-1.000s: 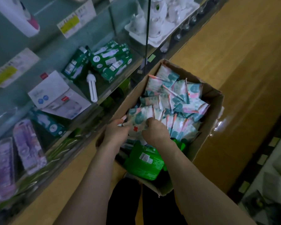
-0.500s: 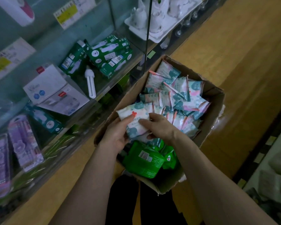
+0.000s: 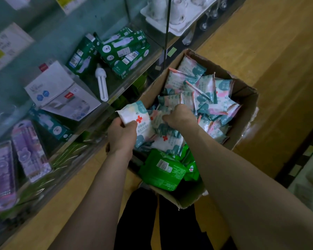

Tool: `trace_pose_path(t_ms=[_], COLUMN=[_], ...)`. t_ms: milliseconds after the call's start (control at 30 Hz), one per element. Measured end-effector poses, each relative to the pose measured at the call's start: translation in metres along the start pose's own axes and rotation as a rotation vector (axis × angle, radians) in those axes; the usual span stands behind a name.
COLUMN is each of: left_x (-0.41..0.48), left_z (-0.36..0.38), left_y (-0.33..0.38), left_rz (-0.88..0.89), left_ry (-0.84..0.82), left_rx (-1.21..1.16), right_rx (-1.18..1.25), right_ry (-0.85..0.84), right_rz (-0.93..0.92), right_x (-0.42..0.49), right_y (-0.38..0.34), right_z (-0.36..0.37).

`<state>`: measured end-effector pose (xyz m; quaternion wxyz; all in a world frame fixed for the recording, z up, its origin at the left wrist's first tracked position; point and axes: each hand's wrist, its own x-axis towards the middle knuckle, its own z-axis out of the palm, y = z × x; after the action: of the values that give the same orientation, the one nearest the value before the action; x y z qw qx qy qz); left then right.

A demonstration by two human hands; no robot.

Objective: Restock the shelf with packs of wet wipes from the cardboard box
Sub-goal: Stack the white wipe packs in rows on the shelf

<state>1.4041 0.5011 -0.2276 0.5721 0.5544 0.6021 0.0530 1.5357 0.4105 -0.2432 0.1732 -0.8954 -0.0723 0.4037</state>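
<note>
Dim shop aisle with a wooden floor. An open cardboard box stands on it, its left edge close against a glass shelf unit.

Box contents:
- Far half: a loose pile of wet wipe packs, white with teal and pink print, most standing on edge or tilted.
- Near corner: green packs lying flat, partly under the white ones.

Left hand: positioned over the left edge of the box. Its fingers and thumb are clamped on the lower end of one white pack with a red cross. That pack is raised above the pile and tilted toward the shelf, its upper end over the box rim.

Right hand: positioned inside the box, on top of the pile, knuckles up. Its fingers are curled downward into the packs and hidden by the back of the hand. Whether they have closed on a pack cannot be determined.

Shelf contents, left of the box:
- Green cartons stacked at angles.
- One bare white bulb lying beside them.
- A white carton and a teal carton.
- Purple blister packs nearest the camera.

A white tea set on a tray sits in the next compartment, beyond a vertical glass divider. Dark trousers show between the forearms at the bottom of the view.
</note>
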Motion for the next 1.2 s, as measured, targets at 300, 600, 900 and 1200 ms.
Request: trace_pose_path(t_ms=[300, 600, 900, 1200], left_x=[-0.005, -0.048, -0.13, -0.215], left_z=[-0.006, 0.005, 0.014, 0.026], left_y=[0.0, 0.031, 0.076, 0.1], left_rz=[0.004, 0.052, 0.143, 0.191], left_ry=[0.0, -0.181, -0.456, -0.631], left_rx=[0.005, -0.119, -0.157, -0.197], right_rx=[0.711, 1.52, 1.8, 1.972], right_ry=[-0.019, 0.146, 0.262, 0.459], right_rz=[0.134, 0.202, 0.073, -0.139], right_x=[-0.011, -0.091, -0.194, -0.27], right_y=[0.001, 0.027, 0.042, 0.077], right_z=[0.019, -0.03, -0.068, -0.104])
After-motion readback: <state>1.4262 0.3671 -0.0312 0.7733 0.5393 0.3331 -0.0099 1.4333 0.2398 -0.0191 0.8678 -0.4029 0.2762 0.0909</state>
